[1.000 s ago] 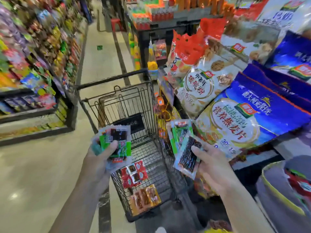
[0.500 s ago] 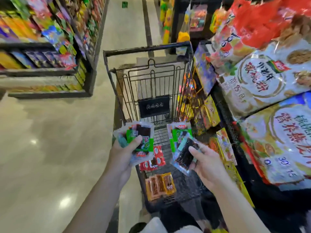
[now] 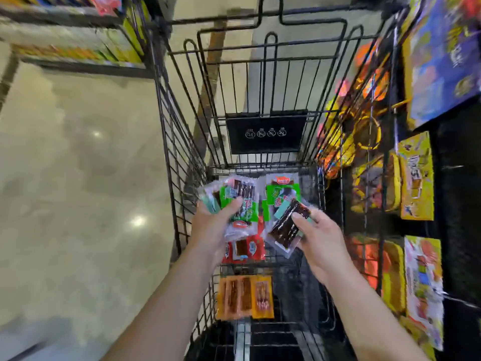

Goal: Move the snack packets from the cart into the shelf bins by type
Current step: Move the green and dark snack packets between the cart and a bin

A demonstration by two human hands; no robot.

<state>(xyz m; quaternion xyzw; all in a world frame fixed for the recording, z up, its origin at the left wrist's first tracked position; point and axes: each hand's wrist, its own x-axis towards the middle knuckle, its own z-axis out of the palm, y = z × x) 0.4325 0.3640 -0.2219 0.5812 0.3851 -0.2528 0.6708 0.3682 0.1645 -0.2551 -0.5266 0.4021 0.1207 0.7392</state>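
Both hands hover over the black wire cart (image 3: pixel 179 142). My left hand (image 3: pixel 210 227) grips a fanned stack of green snack packets (image 3: pixel 240 201), thumb across the top one. My right hand (image 3: pixel 320 238) pinches a second bunch: a dark teal-edged packet (image 3: pixel 285 225) in front, with a green packet (image 3: pixel 282 194) behind it. On the cart floor below lie red packets (image 3: pixel 244 250) and orange packets (image 3: pixel 244 295).
A shelf unit on the right holds yellow snack boxes (image 3: pixel 416 178) and orange bags (image 3: pixel 372 256), close against the cart's right side. Another shelf (image 3: pixel 78 56) stands at the upper left. Pale shiny floor (image 3: pixel 78 191) spreads out to the left.
The view has tilted down and closed in on the cart; the big bags on the right shelf have left the frame. Both hands keep their packets and have come slightly nearer each other.
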